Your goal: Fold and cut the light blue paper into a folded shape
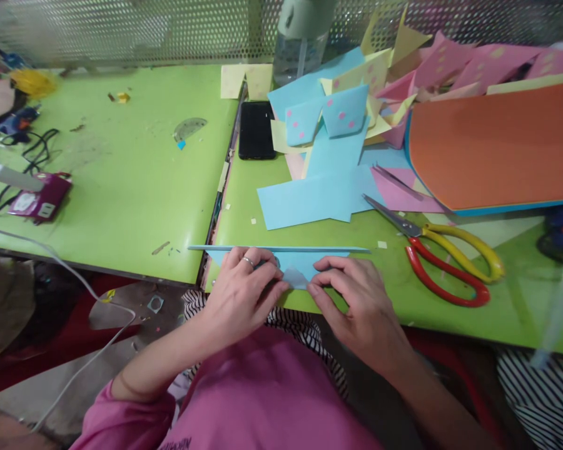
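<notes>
A light blue sheet of paper point(294, 262) lies at the near edge of the green table point(136, 187), partly folded, with one long straight edge on its far side. My left hand point(241, 290), a ring on one finger, presses on the paper's left half with fingers bent and pinched on a fold. From the right, my right hand point(354, 300) meets it, fingertips pinching the same small folded flap in the middle.
Red and yellow scissors point(443, 259) lie right of my hands. Behind them are blue paper pieces point(314, 197), pink and yellow scraps, an orange sheet point(497, 144), a black phone point(256, 129) and a bottle point(300, 37). A purple box point(40, 197) and cables lie left.
</notes>
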